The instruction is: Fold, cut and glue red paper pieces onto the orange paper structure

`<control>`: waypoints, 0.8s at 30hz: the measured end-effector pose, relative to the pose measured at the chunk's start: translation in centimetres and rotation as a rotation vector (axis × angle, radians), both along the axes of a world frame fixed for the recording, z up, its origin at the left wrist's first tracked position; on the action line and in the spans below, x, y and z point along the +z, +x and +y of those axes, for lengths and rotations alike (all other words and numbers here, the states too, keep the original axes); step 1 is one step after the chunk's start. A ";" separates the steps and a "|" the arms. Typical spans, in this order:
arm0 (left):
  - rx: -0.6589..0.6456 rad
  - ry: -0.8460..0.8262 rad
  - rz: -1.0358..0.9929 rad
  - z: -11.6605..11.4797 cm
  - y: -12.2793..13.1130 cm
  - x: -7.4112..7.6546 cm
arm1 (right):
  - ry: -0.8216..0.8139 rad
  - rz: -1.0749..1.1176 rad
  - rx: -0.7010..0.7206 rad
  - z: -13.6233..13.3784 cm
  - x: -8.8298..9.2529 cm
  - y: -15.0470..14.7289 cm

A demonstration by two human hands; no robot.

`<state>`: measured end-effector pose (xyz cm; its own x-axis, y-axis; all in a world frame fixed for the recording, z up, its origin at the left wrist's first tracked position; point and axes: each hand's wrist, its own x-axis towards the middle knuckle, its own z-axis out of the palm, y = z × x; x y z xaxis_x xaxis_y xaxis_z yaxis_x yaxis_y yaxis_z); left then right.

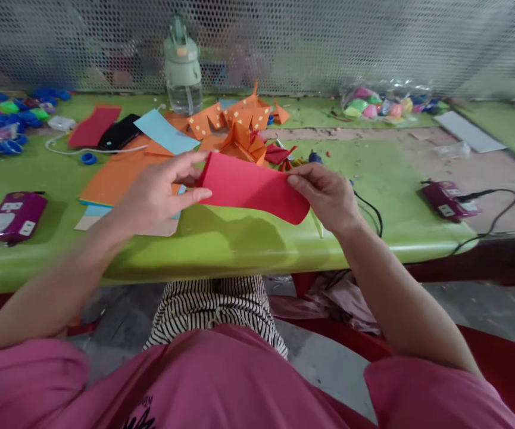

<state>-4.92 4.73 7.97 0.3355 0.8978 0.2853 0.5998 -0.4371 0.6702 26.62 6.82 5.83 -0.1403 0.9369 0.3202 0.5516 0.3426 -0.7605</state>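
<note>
A sheet of red paper is held up over the table's front edge, bent over at its left end and curling at the lower right corner. My left hand grips its left end between thumb and fingers. At the right end, my right hand pinches the upper corner. Behind the red paper lie folded orange paper pieces, some with yellow squares. A stack of orange paper and a light blue sheet lie beyond my left hand.
A water bottle stands by the mesh panel. Purple power boxes sit at left and right, the right one with a black cord. A black phone-like item, blue caps and a bag of colourful pieces lie farther back.
</note>
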 end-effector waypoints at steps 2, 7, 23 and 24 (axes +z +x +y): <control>-0.011 -0.104 -0.099 1.3 0.0 0.5 | 0.012 -0.005 0.071 1.1 0.5 -0.4; 0.049 -0.138 -0.251 2.5 0.8 0.7 | 0.352 -0.431 0.152 0.3 1.0 -2.7; -0.092 -0.319 -0.452 1.5 2.3 -0.3 | 0.348 -0.577 0.197 -1.1 -1.7 -7.4; -0.109 -0.298 -0.439 1.3 2.3 -0.3 | 0.340 -0.537 0.197 -1.2 -1.8 -7.6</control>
<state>-2.58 6.02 7.67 0.3377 0.9279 0.1579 0.1969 -0.2337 0.9522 18.97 5.62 4.04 -0.5207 0.7369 0.4312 0.7264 0.6477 -0.2298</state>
